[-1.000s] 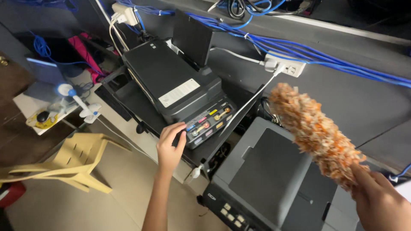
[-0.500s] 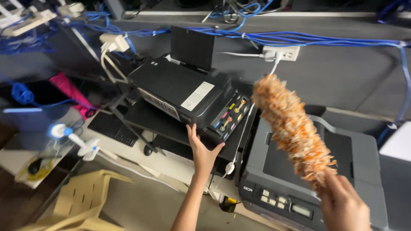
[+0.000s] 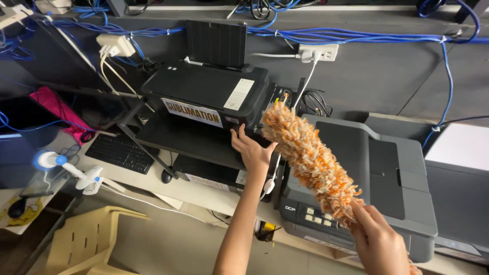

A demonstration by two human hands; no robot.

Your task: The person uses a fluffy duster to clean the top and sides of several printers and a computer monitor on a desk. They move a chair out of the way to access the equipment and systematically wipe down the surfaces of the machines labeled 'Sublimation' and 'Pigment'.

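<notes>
Two printers on the desk, dusting in hand.
The orange duster [image 3: 313, 160] is gripped at its handle by the right hand [image 3: 379, 244], its head slanted between the black printer [image 3: 206, 91] and grey printer [image 3: 367, 173]. The left hand [image 3: 252, 150], fingers spread, is pressed against the black printer's front corner. A steady sweep is probably called for next.

The left hand [image 3: 250, 148] lies flat against the front corner of a black inkjet printer [image 3: 206, 94]. The right hand [image 3: 379, 239] grips an orange-and-white fluffy duster [image 3: 310, 158], slanted above a grey laser printer [image 3: 367, 183] just beside it. Blue cables [image 3: 356, 36] run along the wall.
</notes>
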